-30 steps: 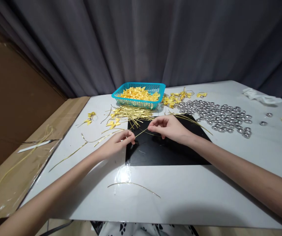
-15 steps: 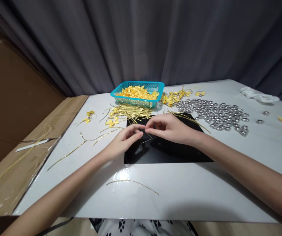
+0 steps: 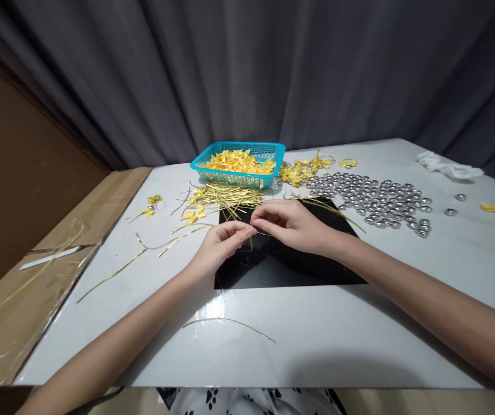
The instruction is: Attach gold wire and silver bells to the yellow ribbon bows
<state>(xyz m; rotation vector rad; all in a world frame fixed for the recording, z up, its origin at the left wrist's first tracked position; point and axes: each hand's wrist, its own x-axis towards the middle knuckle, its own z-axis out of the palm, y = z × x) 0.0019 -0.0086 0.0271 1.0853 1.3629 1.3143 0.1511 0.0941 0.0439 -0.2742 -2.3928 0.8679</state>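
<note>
Over a black sheet [image 3: 290,265] on the white table, my two hands meet fingertip to fingertip. My left hand [image 3: 226,239] pinches thumb against forefinger on a thin gold wire [image 3: 251,244], whose bent end hangs below the fingers. My right hand [image 3: 285,222] is also closed in a pinch on the wire, right beside the left fingertips. A short curved piece of the wire shows under the right fingers. The exact spot where the fingertips grip is hidden.
Behind the hands stands a turquoise basket [image 3: 237,167] of yellow ribbon bows, with a bundle of gold wires [image 3: 230,196] before it. Silver heart-like beads [image 3: 377,199] spread to the right. Left is a cardboard box [image 3: 57,253]; a loose wire [image 3: 230,320] lies in front.
The hanging bend of wire has shifted left and now points down below my left fingers. My left thumb and forefinger have drawn closer to the right fingertips. The view has shifted slightly.
</note>
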